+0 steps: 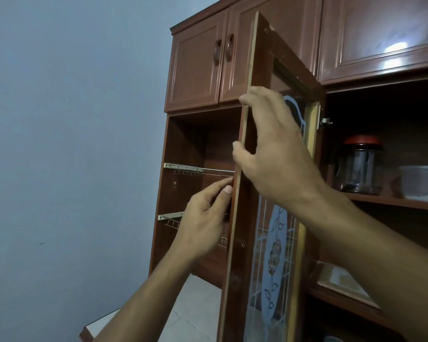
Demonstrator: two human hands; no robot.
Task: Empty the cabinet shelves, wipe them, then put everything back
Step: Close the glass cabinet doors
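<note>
A brown wooden cabinet [195,77] stands against a blue wall. Its glass door [274,255], etched with a rose, stands swung out edge-on toward me. My right hand [272,149] grips the door's free edge, fingers curled round it at mid height. My left hand [203,223] sits just below, its thumb and fingers pinching the same edge from the left. Behind the door, the right compartment holds a clear jar with a red lid [360,166] and a grey bowl [421,182] on the upper shelf, and a flat tray [344,282] on the lower shelf.
The left compartment [190,149] is open, with two metal hook rails [195,167] across it. Two closed upper doors with handles [223,49] sit above. A white tiled counter [190,309] lies below the cabinet. The blue wall [72,144] fills the left.
</note>
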